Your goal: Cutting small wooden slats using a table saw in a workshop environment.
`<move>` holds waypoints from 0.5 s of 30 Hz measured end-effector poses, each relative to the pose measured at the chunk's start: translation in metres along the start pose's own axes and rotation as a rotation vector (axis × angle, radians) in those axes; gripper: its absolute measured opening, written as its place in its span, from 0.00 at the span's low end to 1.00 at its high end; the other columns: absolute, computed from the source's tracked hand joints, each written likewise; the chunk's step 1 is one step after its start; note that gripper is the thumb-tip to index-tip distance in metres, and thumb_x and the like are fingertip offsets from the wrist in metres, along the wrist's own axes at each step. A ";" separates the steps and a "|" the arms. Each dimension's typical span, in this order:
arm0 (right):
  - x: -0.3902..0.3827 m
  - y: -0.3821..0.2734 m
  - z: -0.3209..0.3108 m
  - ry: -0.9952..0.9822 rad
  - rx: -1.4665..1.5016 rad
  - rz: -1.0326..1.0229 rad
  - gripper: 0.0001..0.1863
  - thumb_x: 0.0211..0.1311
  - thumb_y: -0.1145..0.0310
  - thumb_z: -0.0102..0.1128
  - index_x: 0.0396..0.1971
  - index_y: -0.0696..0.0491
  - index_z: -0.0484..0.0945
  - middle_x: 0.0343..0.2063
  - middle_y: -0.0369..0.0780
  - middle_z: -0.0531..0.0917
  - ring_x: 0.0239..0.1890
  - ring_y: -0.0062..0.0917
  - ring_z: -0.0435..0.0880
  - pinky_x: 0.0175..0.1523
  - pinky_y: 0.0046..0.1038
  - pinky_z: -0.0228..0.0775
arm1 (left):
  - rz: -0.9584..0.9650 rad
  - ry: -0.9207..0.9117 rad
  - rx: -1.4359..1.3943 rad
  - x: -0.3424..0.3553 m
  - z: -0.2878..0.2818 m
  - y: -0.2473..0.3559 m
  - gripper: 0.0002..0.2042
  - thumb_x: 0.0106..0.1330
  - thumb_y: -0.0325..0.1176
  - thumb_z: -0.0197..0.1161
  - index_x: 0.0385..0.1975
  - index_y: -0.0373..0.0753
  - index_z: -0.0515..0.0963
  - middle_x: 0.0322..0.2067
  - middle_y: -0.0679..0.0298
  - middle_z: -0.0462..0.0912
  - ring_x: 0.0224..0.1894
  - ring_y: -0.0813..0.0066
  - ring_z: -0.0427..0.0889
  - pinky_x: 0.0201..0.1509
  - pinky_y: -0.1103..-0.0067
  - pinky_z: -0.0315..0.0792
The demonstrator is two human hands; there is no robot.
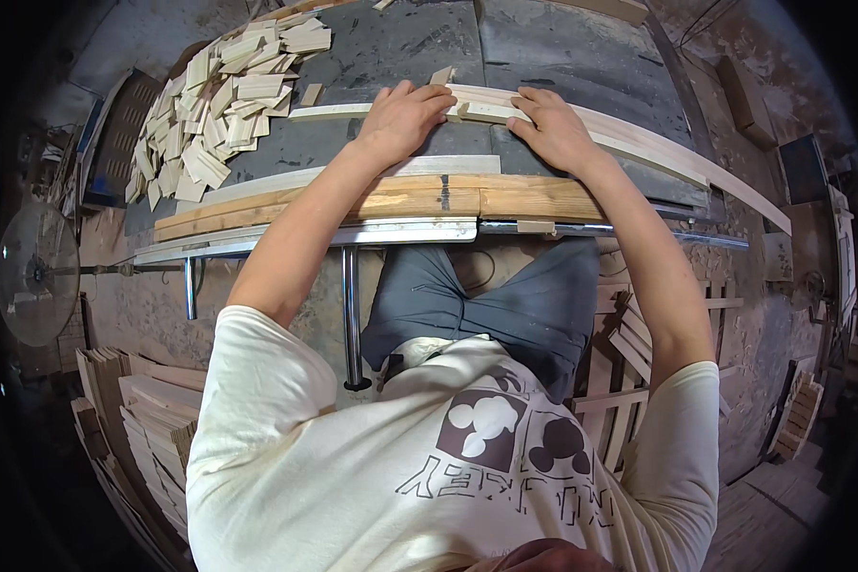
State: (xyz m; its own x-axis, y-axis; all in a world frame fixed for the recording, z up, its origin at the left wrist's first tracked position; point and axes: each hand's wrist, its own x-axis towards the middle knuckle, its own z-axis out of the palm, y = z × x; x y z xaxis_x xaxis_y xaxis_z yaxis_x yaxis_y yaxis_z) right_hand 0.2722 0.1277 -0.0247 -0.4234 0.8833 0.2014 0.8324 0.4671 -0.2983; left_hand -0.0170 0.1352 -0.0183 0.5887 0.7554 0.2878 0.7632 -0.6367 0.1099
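On the dark grey tabletop (pixel 391 48), a bundle of pale wooden strips (pixel 639 143) stretches from between my hands out past the table's right edge. My right hand (pixel 553 129) grips these strips, thumb on the near side and fingers over the top. Fingers bent and close together, my left hand (pixel 402 116) presses on the left end of the strips, above a thin pale guide bar (pixel 329 112). A small wooden offcut (pixel 441 75) lies just beyond its fingertips. Another small block (pixel 312 94) sits left of that hand. The undersides of my fingers are hidden.
A heap of short flat wooden pieces (pixel 214 110) covers the table's left side. Along the near edge run a brown wooden beam (pixel 391 202) and a metal rail (pixel 410 232). A fan (pixel 38 272) stands at left; stacked boards (pixel 157 410) lie on the floor.
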 end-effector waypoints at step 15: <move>-0.040 0.047 -0.014 0.003 -0.176 0.060 0.30 0.69 0.57 0.63 0.66 0.58 0.74 0.70 0.48 0.72 0.73 0.42 0.67 0.76 0.39 0.58 | 0.015 0.076 0.055 -0.003 0.012 -0.008 0.15 0.72 0.37 0.61 0.56 0.51 0.83 0.58 0.76 0.82 0.51 0.66 0.79 0.54 0.67 0.71</move>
State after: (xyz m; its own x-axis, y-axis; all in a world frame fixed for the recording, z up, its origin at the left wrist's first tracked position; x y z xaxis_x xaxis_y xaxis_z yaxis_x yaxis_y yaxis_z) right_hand 0.3332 0.1138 -0.0332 -0.3705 0.9090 0.1910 0.9059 0.3990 -0.1421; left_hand -0.0223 0.1399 -0.0316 0.5803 0.7303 0.3605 0.7688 -0.6372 0.0533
